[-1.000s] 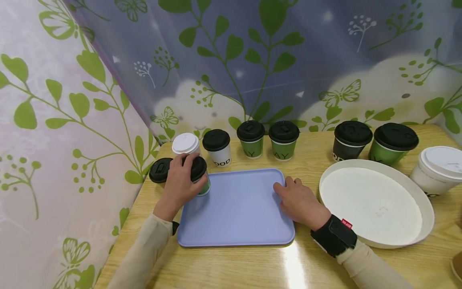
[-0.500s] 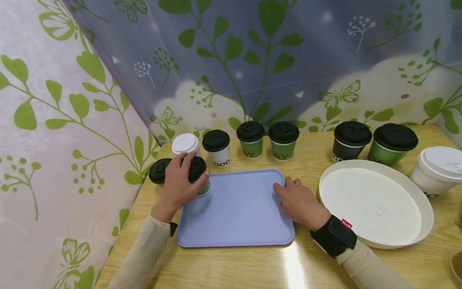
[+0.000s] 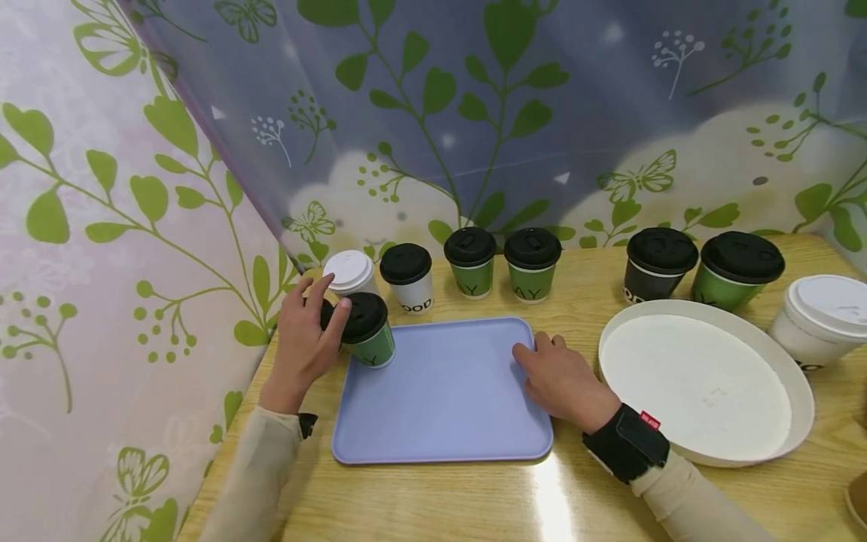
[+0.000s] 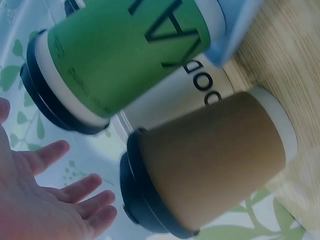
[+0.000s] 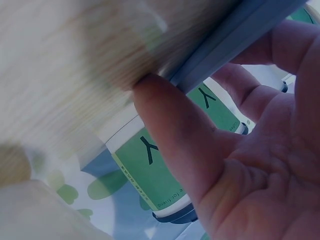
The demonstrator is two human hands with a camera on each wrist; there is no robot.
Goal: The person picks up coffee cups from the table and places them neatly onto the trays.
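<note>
My left hand (image 3: 301,346) is beside a green paper cup (image 3: 375,348) with a black lid, which stands upright on the back left corner of the blue tray (image 3: 447,399). In the left wrist view, its spread fingers (image 4: 82,187) are apart from that cup and close to the black lid of a brown cup (image 4: 215,155). The brown cup stands on the table left of the tray, mostly hidden by the hand in the head view. My right hand (image 3: 562,380) pinches the tray's right rim between thumb (image 5: 170,125) and fingers.
Behind the tray stand a white-lidded cup (image 3: 351,272), a white cup with a black lid (image 3: 409,290) and two green cups (image 3: 531,280). A round white tray (image 3: 802,391) lies at right, with black, green and white cups (image 3: 819,324) around its far side.
My left hand has let go of the green cup and moved left toward the brown cup. The green cup stays on the tray's corner. My right hand has not moved.
</note>
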